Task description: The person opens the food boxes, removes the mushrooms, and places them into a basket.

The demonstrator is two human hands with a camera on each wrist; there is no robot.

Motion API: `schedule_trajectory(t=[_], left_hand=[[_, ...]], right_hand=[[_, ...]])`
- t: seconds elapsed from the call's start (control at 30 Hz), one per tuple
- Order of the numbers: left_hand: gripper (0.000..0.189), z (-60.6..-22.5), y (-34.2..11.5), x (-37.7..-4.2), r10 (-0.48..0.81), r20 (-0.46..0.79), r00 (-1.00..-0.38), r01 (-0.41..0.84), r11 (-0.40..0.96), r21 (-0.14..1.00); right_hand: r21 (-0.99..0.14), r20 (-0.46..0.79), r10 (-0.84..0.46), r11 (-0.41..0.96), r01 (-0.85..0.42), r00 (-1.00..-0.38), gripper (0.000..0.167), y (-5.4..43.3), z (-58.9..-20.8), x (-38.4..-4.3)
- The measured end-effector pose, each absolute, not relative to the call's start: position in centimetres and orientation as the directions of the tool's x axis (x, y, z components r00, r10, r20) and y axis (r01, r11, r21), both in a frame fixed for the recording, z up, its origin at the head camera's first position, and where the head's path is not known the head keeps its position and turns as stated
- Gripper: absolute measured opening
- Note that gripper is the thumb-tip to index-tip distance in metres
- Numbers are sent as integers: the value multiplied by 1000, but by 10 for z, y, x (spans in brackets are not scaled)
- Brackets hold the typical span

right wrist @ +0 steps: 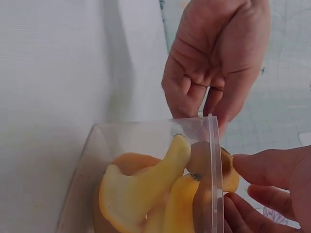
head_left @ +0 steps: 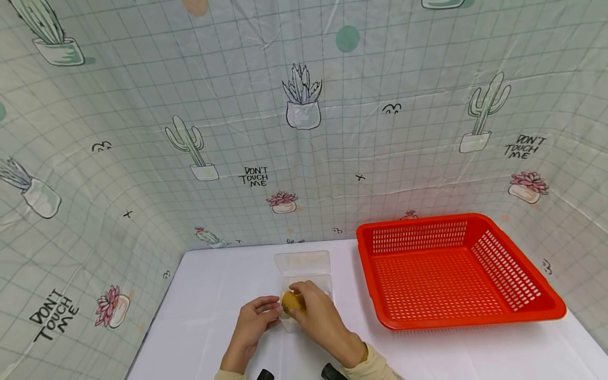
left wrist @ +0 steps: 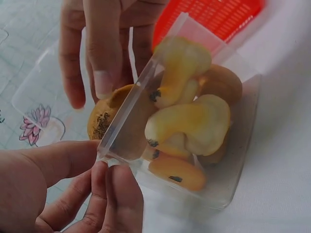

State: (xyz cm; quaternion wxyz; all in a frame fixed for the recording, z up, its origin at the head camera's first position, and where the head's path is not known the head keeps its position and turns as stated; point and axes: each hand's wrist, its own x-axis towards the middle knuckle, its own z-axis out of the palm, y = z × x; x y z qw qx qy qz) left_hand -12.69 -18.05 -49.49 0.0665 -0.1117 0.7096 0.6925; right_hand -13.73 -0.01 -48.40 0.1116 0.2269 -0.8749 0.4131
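Note:
A clear plastic box (head_left: 291, 325) sits on the white table with its lid (head_left: 304, 262) tipped back. In the left wrist view it holds several yellow, curved pieces (left wrist: 206, 124) with dark ends, along with brown-orange rounded pieces (left wrist: 222, 85). My left hand (head_left: 254, 322) pinches the box's rim at the near left corner. Between the fingers of my right hand (head_left: 323, 316) is a rounded golden-brown piece (head_left: 293, 302) with dark speckles on one side. That piece is at the box's opening, partly behind the clear wall in both wrist views.
A large red slotted basket (head_left: 427, 319) stands to the right of the box. Behind the table rises a grid-patterned cloth (head_left: 332, 158) printed with cacti, which also hangs along both sides. Two black objects (head_left: 332, 372) show at the bottom edge.

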Motion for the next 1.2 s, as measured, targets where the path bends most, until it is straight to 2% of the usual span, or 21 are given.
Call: schedule_trajectory(t=[0.53,0.97,1.2], left_hand=[[32,-498,-183,-128,-63,-270,-961,-267,-57,962],[34,-501,-182,-129,-62,-281,-958,-277,-71,958],[34,-502,-183,-129,-59,-280,-958,-275,-76,958]], right_hand=[[-711,300,-305,561,-425,-904,37,-5,-477,-142],[-625,313,-249,672,-396,-917,41,-9,-476,-138],[-579,338,-267,697,-423,-903,40,-9,-478,-139]])
